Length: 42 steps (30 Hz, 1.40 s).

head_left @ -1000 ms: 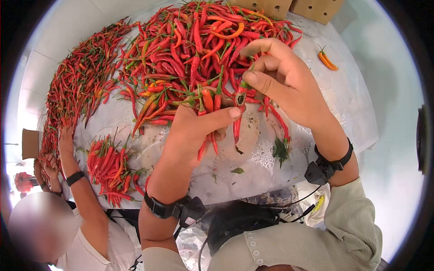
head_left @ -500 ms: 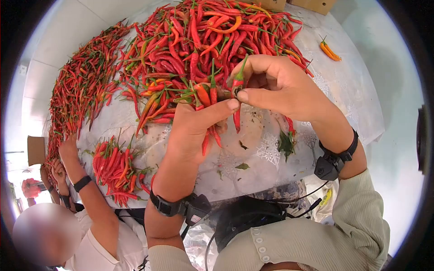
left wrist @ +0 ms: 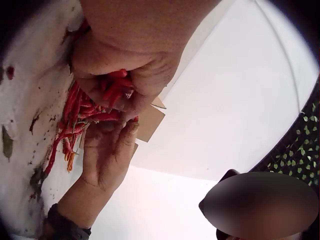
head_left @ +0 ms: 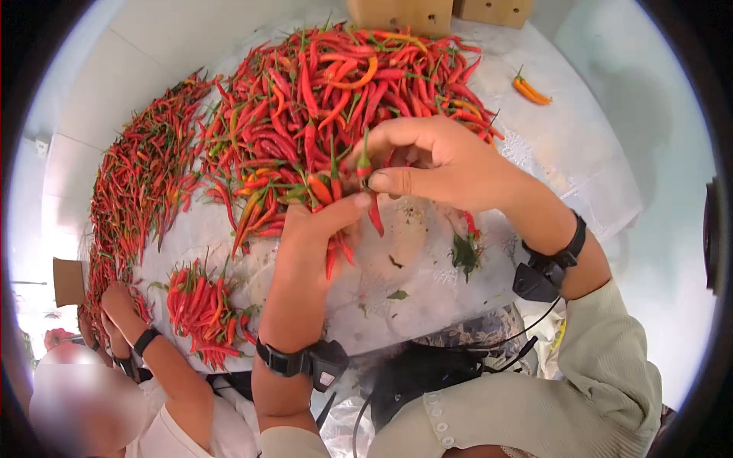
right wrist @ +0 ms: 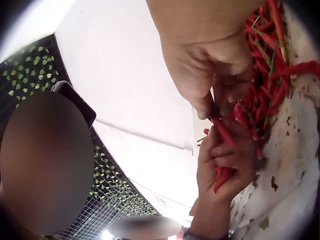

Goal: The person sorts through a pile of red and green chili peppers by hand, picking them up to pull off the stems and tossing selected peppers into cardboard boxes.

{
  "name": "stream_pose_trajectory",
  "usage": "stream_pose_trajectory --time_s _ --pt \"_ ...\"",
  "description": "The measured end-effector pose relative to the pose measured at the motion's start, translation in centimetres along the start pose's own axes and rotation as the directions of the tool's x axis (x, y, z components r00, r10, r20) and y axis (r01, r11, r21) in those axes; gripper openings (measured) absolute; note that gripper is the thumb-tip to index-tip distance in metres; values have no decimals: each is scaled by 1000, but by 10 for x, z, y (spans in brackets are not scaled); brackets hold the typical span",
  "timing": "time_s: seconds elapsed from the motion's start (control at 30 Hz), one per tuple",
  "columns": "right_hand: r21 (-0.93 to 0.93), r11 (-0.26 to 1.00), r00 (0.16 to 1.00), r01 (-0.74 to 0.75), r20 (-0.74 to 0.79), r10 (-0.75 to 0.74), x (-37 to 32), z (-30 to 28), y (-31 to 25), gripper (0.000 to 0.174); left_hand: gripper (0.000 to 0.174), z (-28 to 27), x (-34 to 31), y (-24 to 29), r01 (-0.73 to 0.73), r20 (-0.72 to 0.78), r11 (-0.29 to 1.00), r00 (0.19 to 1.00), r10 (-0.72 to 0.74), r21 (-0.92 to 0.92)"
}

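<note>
In the head view the left hand [head_left: 313, 233] holds several red chillies [head_left: 321, 189], stems up, tips hanging below the palm. Thumb and fingers of the right hand [head_left: 450, 168] pinch a red chilli [head_left: 375, 216] with a green stem, close by the left thumb tip. A dark spot marks this chilli near the right thumb. In the left wrist view, red chillies [left wrist: 117, 90] show inside the curled left hand [left wrist: 127, 65]. The right wrist view has the right hand [right wrist: 210, 65] at the upper end of a chilli [right wrist: 225, 132] that lies across the left hand [right wrist: 225, 170].
A large chilli heap [head_left: 267, 99] lies behind the hands, another heap [head_left: 145, 175] along the left. A small bunch [head_left: 200, 309] lies front left, orange chillies [head_left: 531, 91] back right. Cardboard boxes [head_left: 401, 15] stand behind. Another person's arm [head_left: 172, 374] reaches in at left.
The right hand has come down from above and closer to the left hand, and its hold now sits by the dark spot on the chilli. The head view has shifted.
</note>
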State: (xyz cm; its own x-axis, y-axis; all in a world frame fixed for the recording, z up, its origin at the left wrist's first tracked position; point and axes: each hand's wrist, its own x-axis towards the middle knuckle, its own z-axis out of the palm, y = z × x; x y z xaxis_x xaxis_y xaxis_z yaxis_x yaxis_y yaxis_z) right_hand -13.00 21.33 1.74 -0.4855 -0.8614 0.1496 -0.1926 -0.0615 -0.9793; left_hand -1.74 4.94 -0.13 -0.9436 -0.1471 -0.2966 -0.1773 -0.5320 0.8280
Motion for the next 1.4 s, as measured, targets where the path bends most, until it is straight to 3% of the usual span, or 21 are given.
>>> stream_pose_trajectory --time_s 0.1,0.13,0.2,0.23,0.27,0.3,0.37,0.43,0.5,0.6,0.63,0.67,0.73,0.8,0.9,0.97,1.07,1.13,1.17,1.4 --pt "-133 991 998 -35 -53 28 -2 -8 -14 19 20 16 -4 4 -15 -45 996 999 19 87" --pt "-137 988 972 75 -213 -103 -4 -10 -21 18 20 16 -5 5 0 -28 999 1000 2 52" --pt "-195 935 799 295 -487 -354 -6 -17 -35 16 19 7 -2 4 31 12 999 999 -30 -22" --pt "-429 839 579 334 -609 -542 -10 -20 -53 17 18 7 -2 5 7 18 1000 1000 -6 -25" --pt "-639 707 309 305 -636 -708 -14 -26 -72 18 18 6 -3 6 11 13 999 1000 -10 -39" --pt "-836 464 15 294 -481 -877 -16 -40 -85 21 18 6 -4 7 16 8 998 1000 -15 -52" --pt "-880 189 -246 436 -318 -916 -24 -53 -129 25 17 2 -1 6 31 18 995 999 -29 -91" --pt "-957 49 -294 286 -136 -946 -27 -64 -165 20 16 4 -3 8 31 22 996 999 -29 -88" --pt "-998 -47 -295 29 36 -955 -20 -75 -183 19 15 2 -4 8 30 26 997 999 -28 -75" --pt "-972 125 -350 199 -190 -917 43 -104 -176 22 15 2 -6 11 32 44 996 999 -28 -88" --pt "-982 187 -222 33 -190 -956 62 -117 -164 26 14 1 -5 10 40 48 993 998 -35 -112" --pt "-959 181 26 -220 -191 -981 75 -130 -147 25 14 0 -3 8 37 50 993 998 -31 -111" --pt "-868 487 409 -98 -482 -775 79 -119 -114 23 15 -3 -3 7 29 48 994 999 -24 -106" --pt "-814 578 409 52 -511 -756 75 -111 -74 20 15 -3 -3 10 19 53 996 998 -15 -84" --pt "-664 748 570 19 -607 -553 46 -84 -27 17 17 0 -3 8 -7 32 999 999 8 -36" --pt "-656 753 720 -57 -549 -424 23 -64 -4 16 17 1 -5 5 23 6 999 1000 -23 -23" --pt "-716 696 871 -51 -373 -319 7 -42 5 18 17 2 -3 9 79 -33 995 996 -81 -56" --pt "-793 608 941 34 -180 -287 4 -34 -1 21 15 4 0 10 105 -74 990 991 -113 -94" --pt "-799 601 962 5 -161 -222 1 -28 -2 24 14 5 0 11 111 -85 990 989 -118 -86" --pt "-904 426 990 -28 -85 -115 -6 -11 10 20 17 -3 4 4 50 -61 996 997 -55 -78"
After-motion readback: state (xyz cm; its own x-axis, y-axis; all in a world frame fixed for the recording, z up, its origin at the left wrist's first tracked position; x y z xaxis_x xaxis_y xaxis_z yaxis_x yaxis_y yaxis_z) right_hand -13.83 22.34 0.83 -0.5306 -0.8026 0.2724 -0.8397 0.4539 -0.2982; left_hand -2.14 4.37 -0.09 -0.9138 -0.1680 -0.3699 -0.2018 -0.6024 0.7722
